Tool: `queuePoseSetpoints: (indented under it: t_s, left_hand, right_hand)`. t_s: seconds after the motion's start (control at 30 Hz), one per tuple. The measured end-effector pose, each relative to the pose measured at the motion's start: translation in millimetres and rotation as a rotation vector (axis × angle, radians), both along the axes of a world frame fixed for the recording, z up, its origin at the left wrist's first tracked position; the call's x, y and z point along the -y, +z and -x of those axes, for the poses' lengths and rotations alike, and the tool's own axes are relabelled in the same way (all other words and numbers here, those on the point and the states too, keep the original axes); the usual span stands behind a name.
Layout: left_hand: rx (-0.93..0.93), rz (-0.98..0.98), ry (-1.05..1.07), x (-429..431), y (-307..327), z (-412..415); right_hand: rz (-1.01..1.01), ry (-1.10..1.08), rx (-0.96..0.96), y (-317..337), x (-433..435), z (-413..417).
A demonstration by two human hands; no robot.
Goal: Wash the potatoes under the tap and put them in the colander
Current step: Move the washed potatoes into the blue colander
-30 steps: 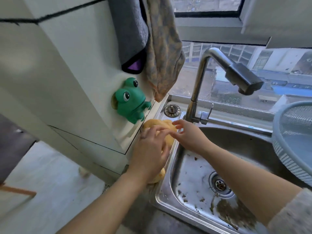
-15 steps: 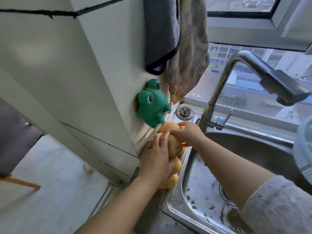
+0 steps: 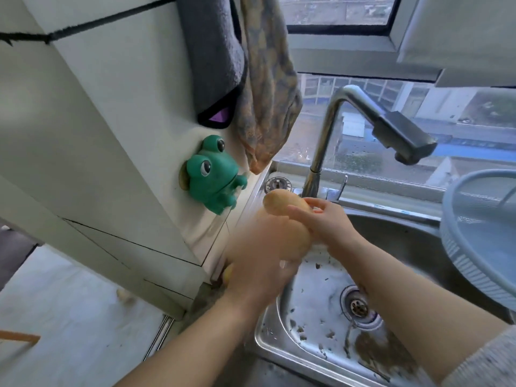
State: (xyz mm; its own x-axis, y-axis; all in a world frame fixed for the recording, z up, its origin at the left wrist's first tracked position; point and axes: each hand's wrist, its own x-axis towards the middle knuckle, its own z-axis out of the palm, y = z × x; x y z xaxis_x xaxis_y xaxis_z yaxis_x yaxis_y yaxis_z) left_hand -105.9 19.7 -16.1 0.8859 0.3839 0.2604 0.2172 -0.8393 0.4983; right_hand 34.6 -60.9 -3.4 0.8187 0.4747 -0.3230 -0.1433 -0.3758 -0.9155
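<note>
Stainless steel sink [image 3: 312, 289], dirt flecks in basin. Pale blue plastic colander [image 3: 458, 255] at its right side, well apart from hands. Chrome tap [image 3: 324, 141] behind. Left hand [image 3: 259, 263] blurred at sink's left rim; fingers' grip unreadable. Right hand [image 3: 329, 223]: fingers curled round tan oval potato [image 3: 279, 203], near tap base.

sink [image 3: 315, 289]: stainless steel, brushed, dull sheen, flecked with brown grit | tap neck [image 3: 324, 141]: polished metal, glossy | spray head [image 3: 405, 141]: dark, matt | colander [image 3: 474, 247]: pale blue plastic, ribbed wall | frog [image 3: 212, 177]: green, glossy, plastic or rubber | towel [image 3: 212, 57]: grey terry cloth, fuzzy | rag [image 3: 268, 93]: patterned cloth, soft, matt | potato [image 3: 279, 203]: tan skin, matt, smooth
</note>
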Motion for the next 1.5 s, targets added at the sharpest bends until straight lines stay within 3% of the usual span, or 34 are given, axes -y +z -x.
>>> queuePoseSetpoints:
  t_s: [0.23,0.37,0.57,0.73,0.87,1.0,1.13,1.3,1.5]
  left_hand:
    - [0.16,0.02,-0.288,77,10,-58]
    - [0.123,0.074,-0.453,137,18,-98]
    - [0.119,0.138,-0.568,204,37,-155]
    - [-0.11,0.086,-0.601,233,42,-220]
    - [-0.312,-0.085,-0.583,253,23,-267]
    - [-0.44,-0.206,-0.523,273,10,-302]
    - [-0.502,-0.206,-0.523,290,-4,-323]
    - [-0.568,-0.166,-0.518,308,-17,-332]
    - [-0.653,0.018,-0.615,314,-23,-330]
  right_hand:
    - [-0.104,-0.271,-0.043,21,121,-30]
    - [-0.177,-0.501,-0.045,27,195,-46]
    - [0.023,-0.629,0.11,21,300,-71]
    - [0.475,-0.435,0.233,12,346,-103]
    - [0.715,-0.251,0.248,0,358,-129]
    - [0.802,-0.054,0.204,-5,366,-144]
    - [0.869,0.107,0.17,-9,369,-153]
    - [1.059,0.222,0.266,-17,367,-162]
    - [1.092,0.281,0.232,-24,366,-161]
